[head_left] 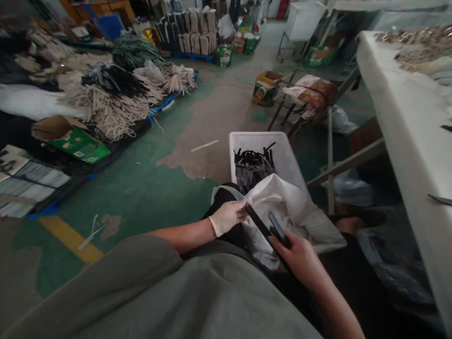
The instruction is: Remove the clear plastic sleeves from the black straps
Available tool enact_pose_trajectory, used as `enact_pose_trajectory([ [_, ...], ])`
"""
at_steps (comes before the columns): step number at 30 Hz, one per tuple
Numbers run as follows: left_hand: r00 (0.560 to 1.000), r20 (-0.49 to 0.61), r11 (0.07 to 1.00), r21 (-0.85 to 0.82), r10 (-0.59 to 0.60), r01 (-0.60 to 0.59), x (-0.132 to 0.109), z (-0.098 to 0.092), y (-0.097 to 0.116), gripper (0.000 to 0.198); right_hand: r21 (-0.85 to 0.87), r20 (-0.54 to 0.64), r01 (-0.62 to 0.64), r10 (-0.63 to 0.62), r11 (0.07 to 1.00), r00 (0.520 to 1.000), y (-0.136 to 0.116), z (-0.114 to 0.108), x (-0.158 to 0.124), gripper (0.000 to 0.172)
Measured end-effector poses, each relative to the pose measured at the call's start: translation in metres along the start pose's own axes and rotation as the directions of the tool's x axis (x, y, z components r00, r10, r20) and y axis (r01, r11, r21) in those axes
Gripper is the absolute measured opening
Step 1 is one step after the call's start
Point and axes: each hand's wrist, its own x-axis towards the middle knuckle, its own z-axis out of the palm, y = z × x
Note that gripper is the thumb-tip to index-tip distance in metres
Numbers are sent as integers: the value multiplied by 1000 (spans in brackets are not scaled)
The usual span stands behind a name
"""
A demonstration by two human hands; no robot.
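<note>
So the black strap (258, 221) slants from the gloved left hand (228, 218), pinching its far end, down to the right hand (299, 256), wrapped round a grey tool (277, 226).

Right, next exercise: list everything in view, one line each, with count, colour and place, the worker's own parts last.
strap: one, black, between the hands
tool: one, dark grey, in the right hand
cloth: one, white, over the lap
tub: one, white, ahead of the knees
strips: many, black, in the tub
table: one, white-topped, right
metal pieces: many, goldish, on the table
yellow box: one, beyond the tub
bundled straps: many, beige, green, black, left
green carton: one, left
scraps: several, white, floor
background clutter: mixed, too blurred to count
shirt: one, grey, bottom
left hand: one, pale glove, at the strap
right hand: one, bare, around the tool
</note>
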Motion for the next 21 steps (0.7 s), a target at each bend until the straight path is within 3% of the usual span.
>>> enact_pose_trajectory([
  [3, 998, 62, 999, 18, -31, 30, -1, 1, 0, 38, -46, -44, -24, 22, 999, 999, -3, -6, 3, 41],
  [6, 990, 115, 996, 32, -82, 79, -2, 8, -12, 47, -37, -89, 29, -32, 999, 995, -12, -2, 12, 41],
  [11, 999, 52, 999, -33, 13, -11, -1, 6, -2, 41, -15, -7, 39, -39, 999, 999, -7, -6, 3, 44],
  [17, 978, 132, 986, -26, -160, 164, -3, 11, -14, 39, -85, -123, 47, -57, 995, 991, -9, -4, 10, 40],
  [21, 994, 98, 998, -27, -55, 58, -2, 10, -6, 36, -4, -21, 17, -17, 1000, 1000, -10, -5, 1, 41],
])
